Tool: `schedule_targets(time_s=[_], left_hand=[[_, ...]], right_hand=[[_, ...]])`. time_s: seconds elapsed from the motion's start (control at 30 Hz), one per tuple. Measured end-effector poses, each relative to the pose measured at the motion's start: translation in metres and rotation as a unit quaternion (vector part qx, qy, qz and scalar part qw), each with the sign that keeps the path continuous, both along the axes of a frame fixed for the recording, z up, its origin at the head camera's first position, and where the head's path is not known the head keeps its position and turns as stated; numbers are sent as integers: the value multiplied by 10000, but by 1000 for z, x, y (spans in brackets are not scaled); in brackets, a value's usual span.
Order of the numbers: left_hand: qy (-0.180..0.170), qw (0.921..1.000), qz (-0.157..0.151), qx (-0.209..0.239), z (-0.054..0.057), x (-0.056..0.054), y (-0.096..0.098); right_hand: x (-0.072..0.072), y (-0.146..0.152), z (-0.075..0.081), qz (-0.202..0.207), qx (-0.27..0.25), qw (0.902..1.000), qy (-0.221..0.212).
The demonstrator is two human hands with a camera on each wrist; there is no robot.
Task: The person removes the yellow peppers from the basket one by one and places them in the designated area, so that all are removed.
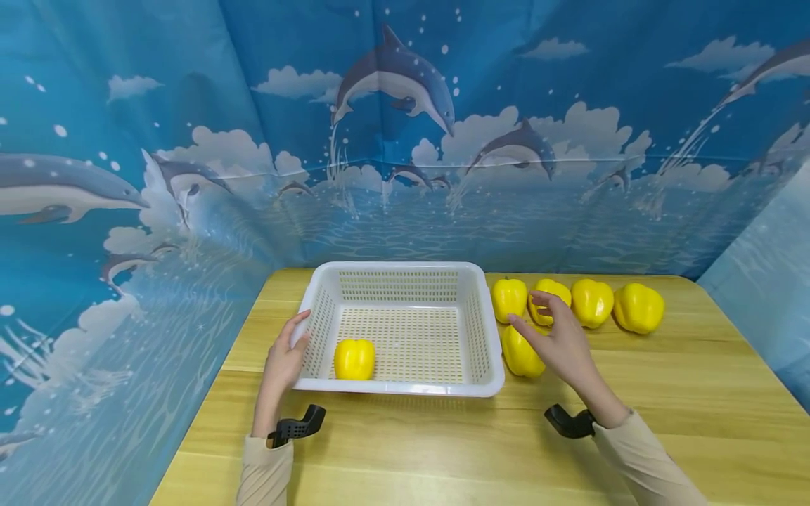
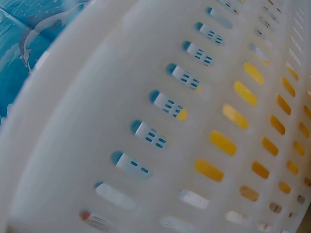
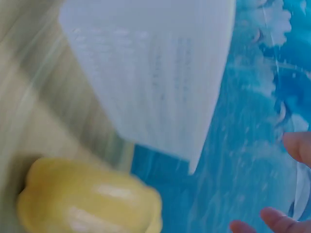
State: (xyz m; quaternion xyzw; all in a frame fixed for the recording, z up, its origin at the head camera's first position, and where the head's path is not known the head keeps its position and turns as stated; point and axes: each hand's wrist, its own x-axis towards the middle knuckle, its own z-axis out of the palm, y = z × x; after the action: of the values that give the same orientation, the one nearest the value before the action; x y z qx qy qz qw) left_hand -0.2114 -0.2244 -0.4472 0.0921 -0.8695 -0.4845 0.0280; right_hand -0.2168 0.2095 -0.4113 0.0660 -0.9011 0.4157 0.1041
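Observation:
A white plastic basket [image 1: 396,387] with slotted walls sits on the table. One yellow bell pepper [image 1: 354,359] lies inside it, at the front left. My left hand [image 1: 284,359] holds the basket's left rim, with fingertips and thumb right at the edge; the left wrist view is filled by the slotted wall [image 2: 97,131]. Over on the right, my right hand [image 1: 562,344] hovers with thumb and fingers apart, nothing between them. It overlaps a yellow bell pepper [image 1: 522,355] beside the basket. In the right wrist view, fingertips [image 3: 297,147] appear at the right edge, apart from a pepper [image 3: 90,196].
Along the back right stand several more yellow bell peppers [image 1: 591,303] in a row, the leftmost [image 1: 509,299] close to the basket's right wall. The wooden table [image 1: 418,450] reaches back to a blue dolphin-print curtain [image 1: 405,218]. Each wrist wears a black camera mount [image 1: 297,426].

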Motion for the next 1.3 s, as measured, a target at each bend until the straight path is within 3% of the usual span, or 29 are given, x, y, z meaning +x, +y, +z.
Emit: schedule_targets(time_s=[0.23, 0.57, 0.77, 0.9, 1.1, 1.3], left_hand=[[19, 10000, -3, -6, -1, 0, -1], [17, 10000, 8, 11, -2, 0, 0], [19, 10000, -5, -10, -3, 1, -1], [37, 10000, -18, -65, -3, 1, -2], [25, 10000, -6, -61, -2, 1, -1], [43, 10000, -6, -49, -2, 0, -1]], right_hand=[[-10, -37, 18, 414, -309, 9981, 335], [-21, -98, 36, 1746, 84, 9841, -323], [-33, -130, 42, 2210, 463, 9720, -643], [-40, -151, 42, 2468, 920, 9594, -1008], [-49, -179, 35, 2823, 1566, 9322, -1638], [-55, -200, 22, 3111, 1823, 9088, -2101]])
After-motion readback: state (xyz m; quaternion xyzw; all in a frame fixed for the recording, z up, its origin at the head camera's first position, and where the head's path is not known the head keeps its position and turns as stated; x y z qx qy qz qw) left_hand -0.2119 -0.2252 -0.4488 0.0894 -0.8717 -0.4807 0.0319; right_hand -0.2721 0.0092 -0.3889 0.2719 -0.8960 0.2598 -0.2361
